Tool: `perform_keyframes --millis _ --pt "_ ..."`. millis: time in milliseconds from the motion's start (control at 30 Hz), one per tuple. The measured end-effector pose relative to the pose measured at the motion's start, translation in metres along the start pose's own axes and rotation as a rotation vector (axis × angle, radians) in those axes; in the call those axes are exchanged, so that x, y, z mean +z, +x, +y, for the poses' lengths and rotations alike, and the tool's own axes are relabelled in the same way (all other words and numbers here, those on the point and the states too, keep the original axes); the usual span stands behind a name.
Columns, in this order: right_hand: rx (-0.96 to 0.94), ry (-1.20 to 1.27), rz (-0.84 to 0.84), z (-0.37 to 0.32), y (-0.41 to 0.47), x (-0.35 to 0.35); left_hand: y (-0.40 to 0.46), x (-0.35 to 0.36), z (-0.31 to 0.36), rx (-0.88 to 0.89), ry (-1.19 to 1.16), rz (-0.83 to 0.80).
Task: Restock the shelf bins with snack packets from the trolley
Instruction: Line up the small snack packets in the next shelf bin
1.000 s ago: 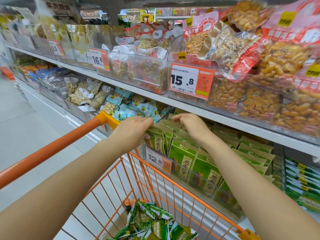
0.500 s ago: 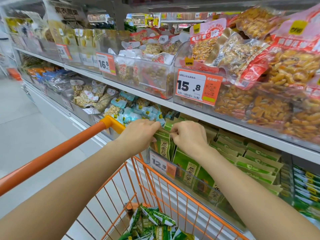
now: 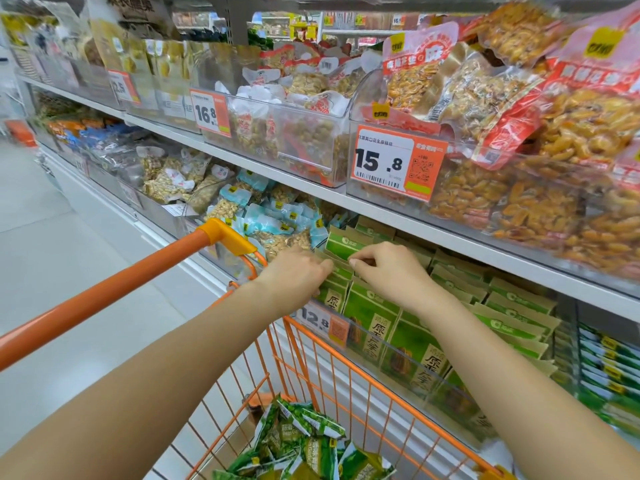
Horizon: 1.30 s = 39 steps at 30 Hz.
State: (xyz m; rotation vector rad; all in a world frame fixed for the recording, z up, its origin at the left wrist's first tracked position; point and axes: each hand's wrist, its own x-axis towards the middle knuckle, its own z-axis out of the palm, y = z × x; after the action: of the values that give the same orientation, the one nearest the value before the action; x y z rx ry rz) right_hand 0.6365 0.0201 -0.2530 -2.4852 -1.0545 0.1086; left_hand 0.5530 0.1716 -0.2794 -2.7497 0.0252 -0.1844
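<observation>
Nearest: orange trolley (image 3: 349, 362) w/ loose green snack packets (image 3: 304, 441) in its basket, handle (image 3: 114, 292) running far-left. Above it, left hand (image 3: 294, 275) & right hand (image 3: 388, 268) each pinch tops of upright green packets (image 3: 370, 317) in the lower shelf bin (image 3: 408, 362), behind a 12.8 tag (image 3: 322, 323). Farther up, clear bins of peanuts w/ a 15.8 tag (image 3: 398, 164); pale floor (image 3: 52, 244) left.

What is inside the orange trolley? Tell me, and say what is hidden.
The orange trolley holds a heap of green snack packets at the bottom. How deep the heap goes and what lies under it cannot be seen; the forearms and the frame edge cover part of the basket.
</observation>
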Motion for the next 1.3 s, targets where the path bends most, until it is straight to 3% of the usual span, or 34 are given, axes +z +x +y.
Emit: perform_keyframes --millis 133,233,333,400,567,700,800,867,1000,1033,1067,1100,1233,1300 --pt "-0.008 -0.101 0.12 0.001 -0.01 0.002 0.0 0.002 0.004 0.03 -0.002 -0.031" --pt "-0.074 -0.136 0.272 -0.003 -0.005 -0.002 0.001 -0.002 -0.003 -0.021 -0.132 -0.035" --pt "-0.011 -0.168 0.181 -0.008 0.011 -0.002 -0.001 -0.003 -0.005 -0.087 -0.363 0.109" --pt "0.084 -0.106 0.112 -0.006 0.024 0.001 -0.003 -0.002 -0.007 -0.097 -0.388 0.162" --pt "0.203 -0.103 0.067 0.0 0.043 0.005 0.004 0.001 -0.004 -0.061 -0.266 -0.035" --pt "0.17 -0.206 0.028 -0.001 0.049 0.012 0.003 0.005 0.001 -0.071 -0.234 -0.066" --pt "0.146 -0.129 -0.015 0.0 0.042 0.008 -0.006 -0.001 0.005 -0.092 -0.218 -0.099" --pt "0.087 -0.144 -0.014 -0.001 0.025 0.004 -0.02 -0.011 0.011 -0.09 -0.258 -0.003" --pt "-0.127 -0.135 0.117 -0.005 -0.044 0.001 -0.078 -0.032 0.045 0.014 -0.449 0.418" --pt "-0.187 -0.109 0.148 -0.005 -0.064 0.0 -0.095 -0.034 0.056 0.033 -0.499 0.433" --pt "-0.234 -0.079 0.169 -0.002 -0.084 0.0 -0.111 -0.034 0.068 0.047 -0.538 0.364" --pt "-0.269 -0.046 0.178 0.001 -0.105 0.0 -0.123 -0.033 0.078 0.054 -0.57 0.186" --pt "-0.318 0.021 0.082 0.019 -0.162 0.013 -0.14 -0.001 0.117 0.203 -0.519 -0.847" --pt "-0.299 -0.001 0.037 0.031 -0.18 0.024 -0.146 0.022 0.135 0.265 -0.419 -1.099"
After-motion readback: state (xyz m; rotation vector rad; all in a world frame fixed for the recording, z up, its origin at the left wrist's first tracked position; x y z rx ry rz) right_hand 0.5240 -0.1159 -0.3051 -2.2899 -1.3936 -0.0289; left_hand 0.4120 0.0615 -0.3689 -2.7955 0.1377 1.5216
